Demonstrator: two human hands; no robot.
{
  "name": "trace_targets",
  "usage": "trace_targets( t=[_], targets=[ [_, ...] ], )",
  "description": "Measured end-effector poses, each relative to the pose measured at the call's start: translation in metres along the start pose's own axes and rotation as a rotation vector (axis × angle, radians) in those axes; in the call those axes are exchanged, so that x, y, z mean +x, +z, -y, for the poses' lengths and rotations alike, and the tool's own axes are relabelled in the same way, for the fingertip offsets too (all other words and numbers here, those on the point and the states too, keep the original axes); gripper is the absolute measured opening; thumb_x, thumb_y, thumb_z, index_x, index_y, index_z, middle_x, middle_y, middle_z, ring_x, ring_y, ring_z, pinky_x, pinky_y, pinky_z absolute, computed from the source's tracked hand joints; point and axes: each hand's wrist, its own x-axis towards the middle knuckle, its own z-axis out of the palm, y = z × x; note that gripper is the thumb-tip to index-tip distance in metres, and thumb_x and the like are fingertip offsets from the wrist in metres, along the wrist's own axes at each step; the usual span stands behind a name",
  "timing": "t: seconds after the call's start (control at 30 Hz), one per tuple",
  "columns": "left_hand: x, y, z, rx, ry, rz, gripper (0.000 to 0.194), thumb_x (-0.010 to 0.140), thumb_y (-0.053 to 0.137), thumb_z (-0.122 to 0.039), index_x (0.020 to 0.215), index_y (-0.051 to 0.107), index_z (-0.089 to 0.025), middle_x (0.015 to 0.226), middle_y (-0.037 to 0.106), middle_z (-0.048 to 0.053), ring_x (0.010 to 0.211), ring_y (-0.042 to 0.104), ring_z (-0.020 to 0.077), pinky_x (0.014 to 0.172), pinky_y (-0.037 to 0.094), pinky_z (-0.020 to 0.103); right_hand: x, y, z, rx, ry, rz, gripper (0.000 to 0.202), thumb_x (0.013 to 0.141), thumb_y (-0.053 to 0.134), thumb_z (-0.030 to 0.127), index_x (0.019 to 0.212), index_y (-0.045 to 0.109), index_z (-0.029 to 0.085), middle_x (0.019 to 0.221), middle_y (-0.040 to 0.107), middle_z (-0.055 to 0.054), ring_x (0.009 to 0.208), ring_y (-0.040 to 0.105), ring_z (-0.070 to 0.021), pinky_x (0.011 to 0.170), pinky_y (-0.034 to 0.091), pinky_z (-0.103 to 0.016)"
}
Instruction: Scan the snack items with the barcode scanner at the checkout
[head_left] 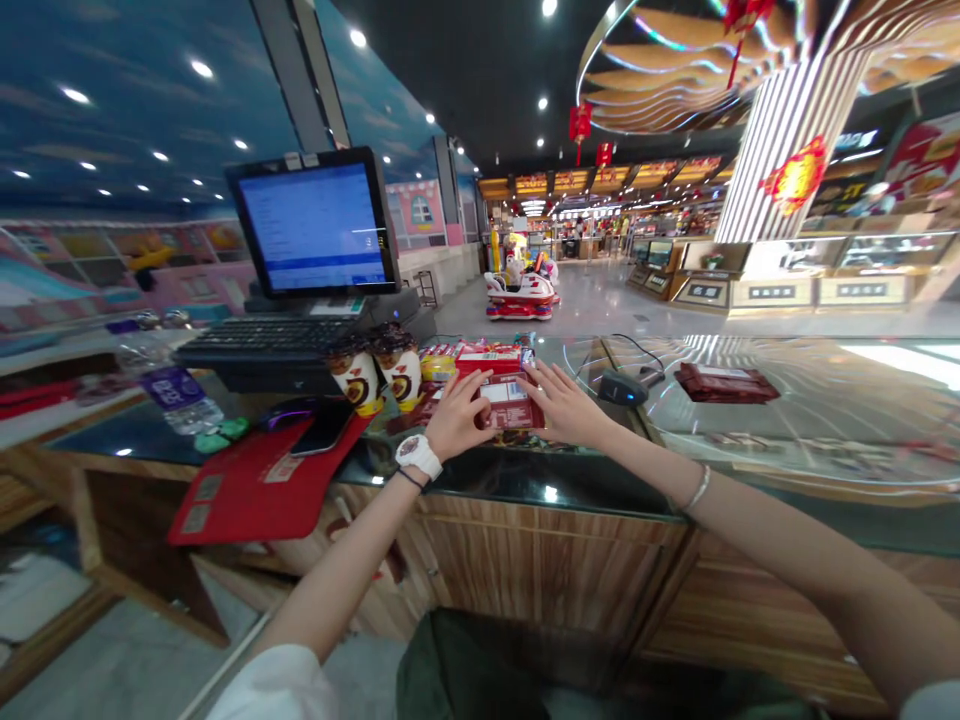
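Observation:
Between my two hands is a dark brown snack packet with a pale printed label, just over the counter's near edge. My left hand curves around its left side, thumb low and fingers on top. At the right side, the fingers of my right hand press along the packet's edge. Directly behind it sits a red box among other colourful snack packs. Two patterned cups with dark tops stand left of my left hand. Another brown packet lies off to the right on the glass.
Left of the cups are a monitor, a keyboard, a phone on a red mat, and a water bottle. A black scanner-like device with a cable sits right of my hands. Below, a wooden cabinet door hangs open.

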Motion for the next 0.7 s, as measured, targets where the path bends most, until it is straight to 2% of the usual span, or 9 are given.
trace_targets(
  t=[0.1, 0.23, 0.33, 0.47, 0.7],
  targets=[
    [-0.018, -0.010, 0.011, -0.006, -0.021, 0.024, 0.022, 0.073, 0.075, -0.034, 0.070, 0.056, -0.023, 0.146, 0.053, 0.011, 0.137, 0.047, 0.0305, 0.123, 0.022, 0.056, 0.013, 0.010, 0.015, 0.032, -0.029, -0.003, 0.080, 0.078, 0.072, 0.039, 0.147, 0.040, 0.013, 0.155, 0.035, -0.023, 0.148, 0.024, -0.0386, 0.120, 0.022, -0.058],
    [-0.031, -0.023, 0.027, -0.008, -0.053, 0.066, 0.020, 0.069, 0.074, -0.029, 0.070, 0.055, -0.023, 0.147, 0.051, 0.011, 0.138, 0.046, 0.0291, 0.123, 0.022, 0.054, 0.035, 0.023, 0.032, 0.086, -0.022, -0.028, 0.079, 0.074, 0.072, 0.041, 0.142, 0.045, 0.012, 0.148, 0.041, -0.023, 0.143, 0.032, -0.0396, 0.119, 0.024, -0.058],
    [-0.031, -0.028, 0.037, 0.006, -0.086, 0.091, 0.021, 0.064, 0.074, -0.024, 0.071, 0.054, -0.023, 0.147, 0.050, 0.013, 0.137, 0.046, 0.0310, 0.122, 0.022, 0.054, 0.053, 0.031, 0.042, 0.118, 0.004, -0.056, 0.080, 0.072, 0.074, 0.041, 0.140, 0.047, 0.010, 0.142, 0.044, -0.023, 0.138, 0.039, -0.0386, 0.119, 0.025, -0.056],
    [-0.025, -0.029, 0.050, -0.002, -0.155, 0.102, 0.020, 0.063, 0.071, -0.022, 0.073, 0.053, -0.022, 0.143, 0.053, 0.014, 0.134, 0.049, 0.0327, 0.121, 0.022, 0.056, 0.073, 0.044, 0.048, 0.180, 0.051, -0.105, 0.078, 0.070, 0.075, 0.041, 0.139, 0.047, 0.016, 0.134, 0.049, -0.018, 0.130, 0.046, -0.0364, 0.116, 0.030, -0.057],
    [-0.016, -0.022, 0.074, -0.088, -0.213, 0.212, 0.022, 0.064, 0.071, -0.021, 0.077, 0.054, -0.020, 0.142, 0.053, 0.013, 0.137, 0.044, 0.0301, 0.120, 0.019, 0.057, 0.086, 0.064, 0.047, 0.246, 0.101, -0.120, 0.073, 0.069, 0.075, 0.042, 0.133, 0.049, 0.016, 0.128, 0.054, -0.017, 0.122, 0.051, -0.0357, 0.107, 0.039, -0.055]
  ],
)
